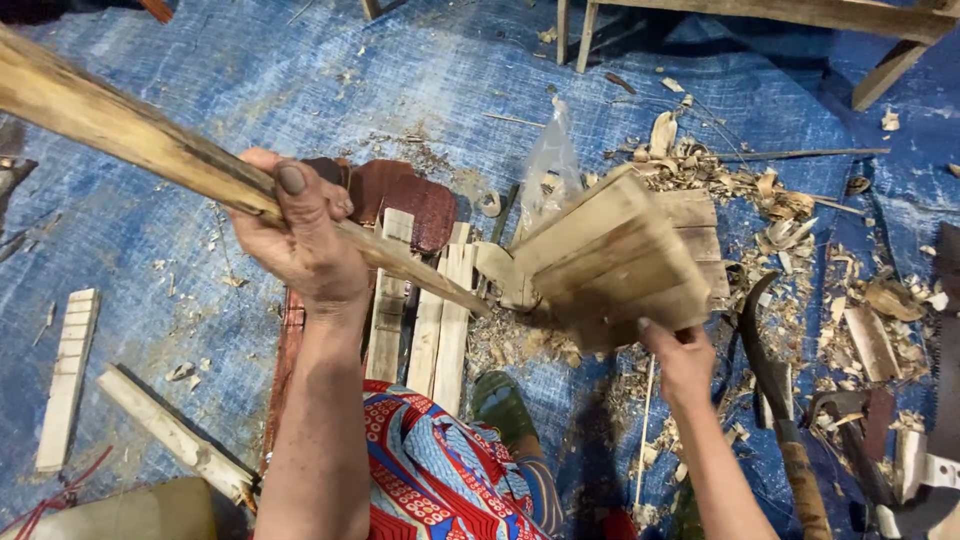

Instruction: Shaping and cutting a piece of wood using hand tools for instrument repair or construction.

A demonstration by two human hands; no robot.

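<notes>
Weathered wood fills both hands here: the left hand [300,235] is closed tight round one long wooden pole [130,140] that runs up and away to the left of the wooden block [610,265], its tapered end reaching the block's near corner. The right hand [683,360] grips that block from below, fingers curled on its lower edge, holding it in the air above the blue tarpaulin [330,80]. Just left of the block, under the pole, lie four pale wooden slats [430,310] side by side; further left of it two more loose sticks [68,375] rest on the tarpaulin. Behind the block, touching its far-left corner, stands one clear crumpled plastic bag [550,165], without any label I can make out. Right of the block lies a heap of wood shavings [780,215], and below that one dark curved blade with a wooden handle [775,385]. A saw [945,390] lies at the far right. Below the block sits a red and blue patterned cloth [440,470].
</notes>
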